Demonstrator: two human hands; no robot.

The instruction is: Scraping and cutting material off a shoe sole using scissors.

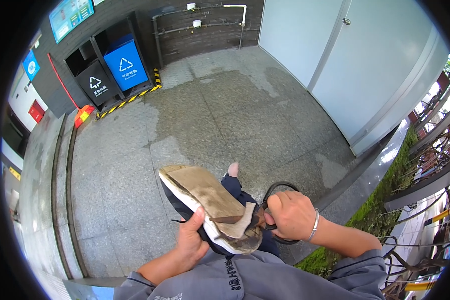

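A dark shoe with a white rim (195,190) lies sole up over my lap, held by my left hand (194,235) along its near side. The tan sole is worn and stained, and a pale strip of it (244,217) is lifted near the right end. My right hand (291,215) is closed on large dark scissors (280,185) at that end; their blades meet the sole beside the strip, partly hidden. A bare foot (233,169) shows beyond the shoe, below a dark trouser leg.
Black and blue bins (124,60) stand at the back left within striped floor tape, beside an orange broom (84,116). Pipes run along the dark wall. Pale panel doors (330,75) are at the right, with a mossy ledge (360,215) and dark stems. A step (65,200) runs along the left.
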